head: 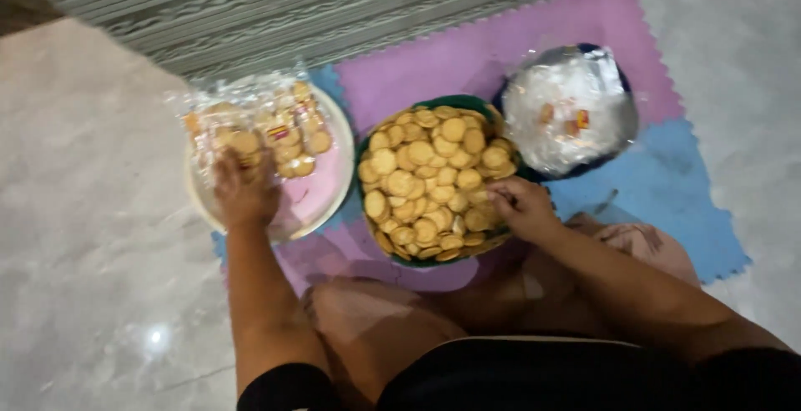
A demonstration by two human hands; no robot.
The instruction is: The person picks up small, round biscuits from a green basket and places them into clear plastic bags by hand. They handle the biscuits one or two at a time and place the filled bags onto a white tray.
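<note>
Head view, looking straight down: the left hand (244, 192) is curled down over the packs (254, 131) on the pink plate (321, 190), fingers bent onto the clear wrap, though I can't tell if that grip has actually closed on a pack or is just resting on top. The right hand (521, 206) sits at the near right edge of the green bowl (476, 104), fingertips pinched in among the loose biscuits (425, 177); looks like it's got one or two between thumb and fingers, but the grip is mostly hidden by the hand itself.

Handling-wise, my guess: those round biscuits are light, stiff and crumbly, so they'd snap if squeezed flat. Better taken by the rim, or scooped from under. The packs are slippery crinkly film over the same brittle stuff, so I'd pinch the sealed end of the wrap rather than press on the middle.

Going by the bowl: the plate is just left of it and touching or nearly so, a dark bowl (613, 69) of empty wrappers (567, 110) is right of it, and all three sit on a foam mat (667, 186) on the floor (92, 211), with the person's knees on the near side.
</note>
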